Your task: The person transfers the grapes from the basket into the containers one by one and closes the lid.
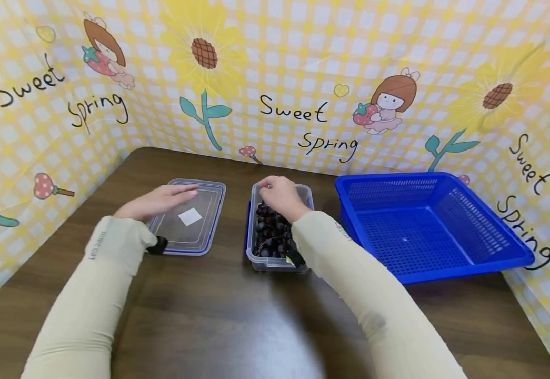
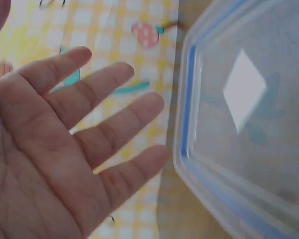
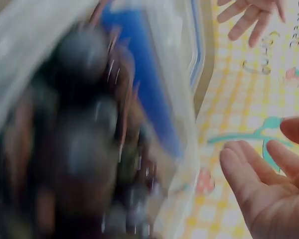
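My left hand (image 1: 158, 202) hovers over a clear lid (image 1: 205, 223) with a blue seal and a white diamond label. Its fingers spread straight in the left wrist view, and nothing lies in the palm (image 2: 40, 159). Over the far part of a clear plastic container (image 1: 270, 265) is my right hand (image 1: 281, 196), fingers loosely bent. Dark grapes (image 1: 269, 231) on stems fill the container, partly covered by the hand and sleeve. The right wrist view has the grapes (image 3: 84, 154) close up and blurred, with the right hand (image 3: 274, 194) beyond the container wall, holding nothing.
A blue perforated basket (image 1: 516, 259) stands right of the container on the brown wooden table (image 1: 237, 326). A blue flap (image 1: 248, 231) runs along the container's left side. Checked yellow cloth (image 1: 265, 58) with printed flowers encloses the table's back and sides.
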`<control>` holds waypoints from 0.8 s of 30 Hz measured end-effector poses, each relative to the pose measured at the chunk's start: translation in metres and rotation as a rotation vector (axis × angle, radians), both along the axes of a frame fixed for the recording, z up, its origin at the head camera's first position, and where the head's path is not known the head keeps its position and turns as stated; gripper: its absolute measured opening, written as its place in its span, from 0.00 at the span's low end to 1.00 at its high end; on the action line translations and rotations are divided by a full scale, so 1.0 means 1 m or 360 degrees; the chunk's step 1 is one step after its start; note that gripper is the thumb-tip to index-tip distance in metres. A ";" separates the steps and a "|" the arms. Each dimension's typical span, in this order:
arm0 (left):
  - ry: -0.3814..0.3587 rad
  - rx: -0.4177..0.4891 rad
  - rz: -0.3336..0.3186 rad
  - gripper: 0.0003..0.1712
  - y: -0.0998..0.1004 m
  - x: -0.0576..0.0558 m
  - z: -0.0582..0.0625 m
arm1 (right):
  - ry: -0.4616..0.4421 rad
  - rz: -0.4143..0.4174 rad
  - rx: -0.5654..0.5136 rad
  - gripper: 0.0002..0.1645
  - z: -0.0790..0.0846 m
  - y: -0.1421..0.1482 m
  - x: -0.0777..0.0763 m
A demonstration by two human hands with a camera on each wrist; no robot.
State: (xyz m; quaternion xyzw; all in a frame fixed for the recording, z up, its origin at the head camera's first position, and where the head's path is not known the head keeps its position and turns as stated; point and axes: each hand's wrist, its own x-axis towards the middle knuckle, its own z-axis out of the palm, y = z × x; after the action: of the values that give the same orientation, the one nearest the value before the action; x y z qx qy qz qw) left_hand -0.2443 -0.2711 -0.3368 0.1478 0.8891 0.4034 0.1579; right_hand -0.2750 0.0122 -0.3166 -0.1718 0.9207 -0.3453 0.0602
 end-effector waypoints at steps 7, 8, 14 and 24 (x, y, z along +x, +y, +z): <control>-0.0348 0.0242 0.0232 0.43 -0.053 0.000 -0.008 | -0.0779 0.0124 -0.0653 0.31 -0.007 -0.049 0.024; -0.0401 0.0299 0.0287 0.44 -0.057 -0.001 -0.010 | -0.0915 0.0079 -0.0797 0.32 -0.009 -0.053 0.028; -0.0590 0.0338 0.0619 0.47 -0.071 0.001 -0.017 | -0.1296 -0.0156 -0.1014 0.41 -0.028 -0.063 0.038; -0.0619 0.0302 0.0836 0.44 -0.070 0.006 -0.029 | -0.1444 -0.0182 -0.0997 0.49 -0.047 -0.077 0.052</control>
State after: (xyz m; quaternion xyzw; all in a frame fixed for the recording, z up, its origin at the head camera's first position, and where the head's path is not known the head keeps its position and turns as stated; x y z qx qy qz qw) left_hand -0.2380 -0.3410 -0.3657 -0.1519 0.8085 0.5319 0.2007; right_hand -0.2233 -0.0651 -0.3634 0.0349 0.6635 -0.6448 0.3779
